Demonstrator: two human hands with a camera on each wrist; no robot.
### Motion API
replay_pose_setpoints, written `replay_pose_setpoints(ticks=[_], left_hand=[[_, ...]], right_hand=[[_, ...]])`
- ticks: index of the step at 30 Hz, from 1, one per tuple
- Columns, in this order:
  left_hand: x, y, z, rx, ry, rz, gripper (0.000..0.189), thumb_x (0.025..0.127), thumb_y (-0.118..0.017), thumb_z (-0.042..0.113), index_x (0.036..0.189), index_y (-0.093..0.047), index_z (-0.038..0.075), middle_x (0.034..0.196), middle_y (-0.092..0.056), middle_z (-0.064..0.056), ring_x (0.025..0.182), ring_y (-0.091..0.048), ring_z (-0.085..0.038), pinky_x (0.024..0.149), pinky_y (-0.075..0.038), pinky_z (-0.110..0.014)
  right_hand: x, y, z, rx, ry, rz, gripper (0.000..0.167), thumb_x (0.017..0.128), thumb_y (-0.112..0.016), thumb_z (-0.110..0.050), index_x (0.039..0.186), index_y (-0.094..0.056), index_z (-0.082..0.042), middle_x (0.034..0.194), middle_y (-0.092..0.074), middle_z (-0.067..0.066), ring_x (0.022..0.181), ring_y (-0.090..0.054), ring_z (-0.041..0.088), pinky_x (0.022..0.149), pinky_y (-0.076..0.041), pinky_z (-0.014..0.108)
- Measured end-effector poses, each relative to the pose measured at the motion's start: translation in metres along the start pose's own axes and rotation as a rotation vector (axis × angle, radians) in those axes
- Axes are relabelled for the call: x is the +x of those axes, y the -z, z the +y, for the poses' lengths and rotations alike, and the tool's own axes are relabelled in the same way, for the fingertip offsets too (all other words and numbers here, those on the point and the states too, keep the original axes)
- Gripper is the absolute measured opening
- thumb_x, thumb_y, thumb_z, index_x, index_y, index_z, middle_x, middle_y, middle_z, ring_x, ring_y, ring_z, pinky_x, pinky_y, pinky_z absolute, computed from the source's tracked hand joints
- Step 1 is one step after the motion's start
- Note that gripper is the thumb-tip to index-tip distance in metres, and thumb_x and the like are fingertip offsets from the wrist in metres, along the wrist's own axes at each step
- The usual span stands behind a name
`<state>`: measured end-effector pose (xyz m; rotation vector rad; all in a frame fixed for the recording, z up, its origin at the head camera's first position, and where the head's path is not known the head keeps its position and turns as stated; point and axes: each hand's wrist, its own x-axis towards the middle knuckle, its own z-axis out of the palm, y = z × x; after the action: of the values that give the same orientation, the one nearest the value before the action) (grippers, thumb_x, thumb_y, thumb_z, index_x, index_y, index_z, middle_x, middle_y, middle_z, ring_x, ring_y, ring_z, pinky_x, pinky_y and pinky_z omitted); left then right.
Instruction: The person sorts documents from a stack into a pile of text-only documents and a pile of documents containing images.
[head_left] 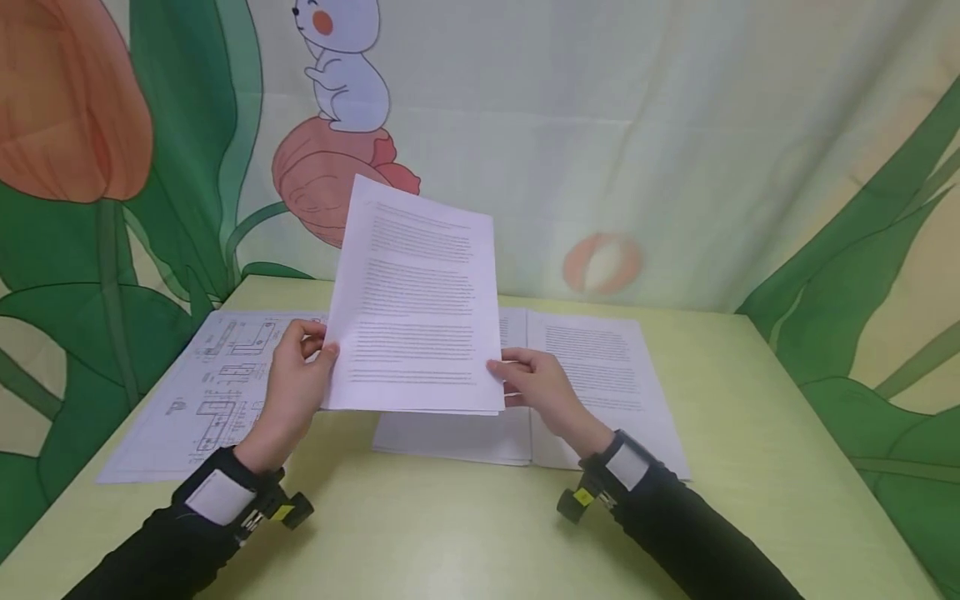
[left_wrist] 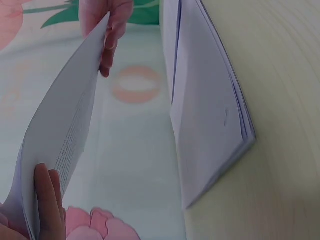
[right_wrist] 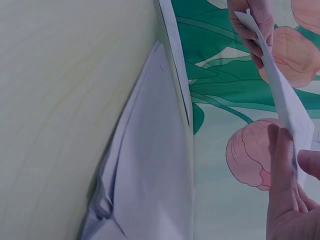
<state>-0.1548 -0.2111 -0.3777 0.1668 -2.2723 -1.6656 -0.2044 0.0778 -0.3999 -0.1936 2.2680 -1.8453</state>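
Note:
Both hands hold up a thin stack of printed paper sheets [head_left: 416,308], raised above the table and tilted to face the head camera. My left hand [head_left: 291,383] pinches the stack's lower left edge, thumb in front. At the lower right edge, my right hand [head_left: 543,387] pinches it between thumb and fingers. In both wrist views the sheets [left_wrist: 60,120] appear nearly edge-on, slightly bowed. Behind and below them lies an open spread of printed pages [head_left: 600,392], partly hidden by the held sheets. Its layered page edges show in the right wrist view, with a crumpled fold near the bottom.
A large sheet with technical drawings [head_left: 157,433] lies at the table's left, partly behind the left hand. The pale yellow-green table [head_left: 757,467] reaches back to a curtain [head_left: 675,167] printed with flowers and a white animal. Both wrists wear black straps with small cameras.

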Motion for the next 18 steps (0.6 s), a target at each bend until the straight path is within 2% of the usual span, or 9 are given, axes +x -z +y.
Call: replay_pose_setpoints(ticks=[5, 11, 18], left_hand=[[0.0, -0.018, 0.004, -0.044, -0.019, -0.051, 0.025, 0.099, -0.042, 0.006, 0.123, -0.038, 0.001, 0.118, -0.055, -0.02, 0.093, -0.06, -0.026, 0.065, -0.053, -0.024], [0.0, -0.038, 0.008, -0.074, -0.034, -0.115, 0.03, 0.1, -0.039, 0.005, 0.129, -0.041, 0.003, 0.116, -0.058, -0.02, 0.092, -0.063, -0.024, 0.065, -0.054, -0.026], [-0.001, -0.072, 0.019, -0.079, -0.057, -0.225, 0.038, 0.101, -0.033, 0.007, 0.139, -0.039, 0.007, 0.114, -0.059, -0.019, 0.091, -0.061, -0.026, 0.066, -0.051, -0.029]], right_hand=[[-0.002, 0.015, 0.0, 0.003, 0.006, 0.062, 0.04, 0.087, -0.069, -0.019, 0.123, -0.061, -0.005, 0.103, -0.071, 0.014, 0.075, -0.068, 0.015, 0.067, -0.056, 0.029], [-0.005, 0.034, 0.005, 0.016, 0.005, 0.098, 0.04, 0.089, -0.066, -0.018, 0.126, -0.06, -0.005, 0.106, -0.07, 0.016, 0.074, -0.068, 0.013, 0.065, -0.056, 0.028], [-0.01, 0.059, 0.014, -0.014, -0.021, 0.196, 0.048, 0.093, -0.061, -0.027, 0.138, -0.05, -0.012, 0.119, -0.064, 0.017, 0.084, -0.068, 0.011, 0.064, -0.055, 0.024]])
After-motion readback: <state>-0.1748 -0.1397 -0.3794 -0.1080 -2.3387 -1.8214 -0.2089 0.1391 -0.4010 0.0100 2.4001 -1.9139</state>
